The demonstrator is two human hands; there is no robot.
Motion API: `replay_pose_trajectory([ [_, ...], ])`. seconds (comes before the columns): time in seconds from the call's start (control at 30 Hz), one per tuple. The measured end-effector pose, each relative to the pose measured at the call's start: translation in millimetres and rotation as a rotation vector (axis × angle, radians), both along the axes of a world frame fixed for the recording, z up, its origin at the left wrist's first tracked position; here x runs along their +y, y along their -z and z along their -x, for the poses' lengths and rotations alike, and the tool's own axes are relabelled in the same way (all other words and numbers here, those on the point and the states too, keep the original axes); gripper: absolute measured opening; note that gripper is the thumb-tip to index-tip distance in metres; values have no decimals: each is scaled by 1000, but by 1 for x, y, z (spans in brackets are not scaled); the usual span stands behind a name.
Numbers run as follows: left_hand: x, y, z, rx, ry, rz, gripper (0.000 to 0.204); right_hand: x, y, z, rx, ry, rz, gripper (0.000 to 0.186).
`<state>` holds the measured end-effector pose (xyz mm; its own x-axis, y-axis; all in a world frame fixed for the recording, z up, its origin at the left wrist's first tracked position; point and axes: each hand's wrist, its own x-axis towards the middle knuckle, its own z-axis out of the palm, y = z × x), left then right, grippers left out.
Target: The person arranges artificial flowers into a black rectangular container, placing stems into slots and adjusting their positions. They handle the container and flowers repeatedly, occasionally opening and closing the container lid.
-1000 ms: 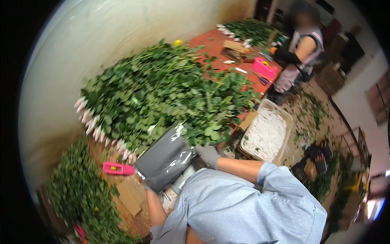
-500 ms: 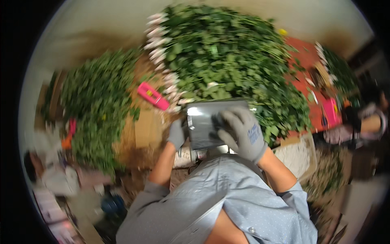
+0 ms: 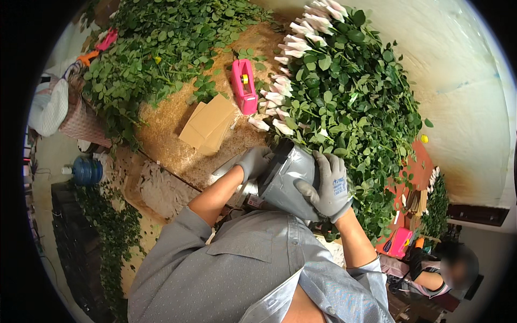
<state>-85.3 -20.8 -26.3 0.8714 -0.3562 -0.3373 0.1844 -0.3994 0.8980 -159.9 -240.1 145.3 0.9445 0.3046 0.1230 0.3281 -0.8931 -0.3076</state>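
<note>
A boxy grey plastic container (image 3: 295,183) is tilted in front of my waist, between my two gloved hands. My left hand (image 3: 254,163), in a grey glove, grips its dark edge on the left; the fingertips are partly hidden. On the other side my right hand (image 3: 329,188), gloved alike, holds the container's right side with thumb and fingers apart on its surface. Just beyond it lies a large pile of leafy rose stems (image 3: 355,102), their heads in pale wrappers (image 3: 293,48) along the left side.
On the brown worktable (image 3: 167,121) are flat cardboard pieces (image 3: 209,125) and a pink tape dispenser (image 3: 244,86). More leafy stems (image 3: 161,48) lie at the far left. A person (image 3: 431,272) is at the right by a red table (image 3: 417,164). A blue water bottle (image 3: 87,171) stands at left.
My view has turned to the right, so the table appears rotated. The container has tipped from lying nearly flat to tilted, and my right hand has moved from its top face to its right side.
</note>
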Motion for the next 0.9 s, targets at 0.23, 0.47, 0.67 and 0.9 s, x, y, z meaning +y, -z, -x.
replay_pose_trajectory([
  [0.23,7,-25,13,0,-3,-28,23,-7,2,-9,105,-74,-44,87],
  [0.47,13,4,-4,207,105,-59,26,1,8,-34,325,-43,-53,85],
  [0.67,11,2,12,-15,39,-105,23,-8,15,-31,324,-58,-132,85],
  [0.9,14,55,4,-91,98,-401,24,7,92,-16,-82,24,97,77],
])
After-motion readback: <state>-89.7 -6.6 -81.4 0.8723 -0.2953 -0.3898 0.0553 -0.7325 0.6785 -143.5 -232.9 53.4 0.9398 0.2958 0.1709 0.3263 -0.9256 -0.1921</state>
